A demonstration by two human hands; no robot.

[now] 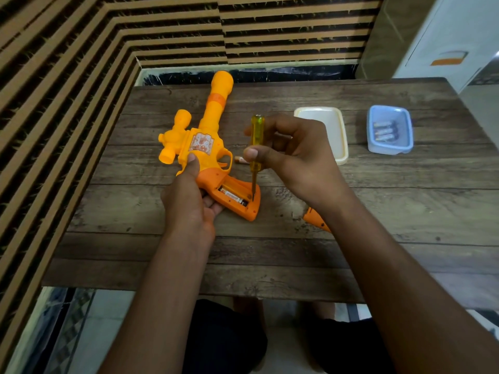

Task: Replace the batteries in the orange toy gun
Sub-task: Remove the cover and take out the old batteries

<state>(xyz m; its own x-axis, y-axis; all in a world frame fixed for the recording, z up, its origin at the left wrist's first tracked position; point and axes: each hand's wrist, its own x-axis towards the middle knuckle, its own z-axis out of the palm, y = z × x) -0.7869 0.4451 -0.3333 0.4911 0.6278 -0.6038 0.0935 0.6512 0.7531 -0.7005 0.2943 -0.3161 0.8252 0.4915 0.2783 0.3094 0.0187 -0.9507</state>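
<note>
The orange toy gun [208, 130] lies on the wooden table [378, 201], barrel pointing away. My left hand [189, 201] grips it at the handle, thumb on the body. The battery compartment [233, 197] in the handle is uncovered and a battery lies inside. My right hand [294, 157] holds a yellow-handled screwdriver [256, 139] upright, its tip down in the compartment's far end. One loose battery [239, 159] rests on the table behind the trigger. The orange compartment cover [316, 221] lies partly hidden under my right wrist.
A blue plastic box [390, 147] holding several batteries stands at the right back of the table. Its white lid [321, 114] lies beside it, partly behind my right hand. A slatted wall runs along the left and back.
</note>
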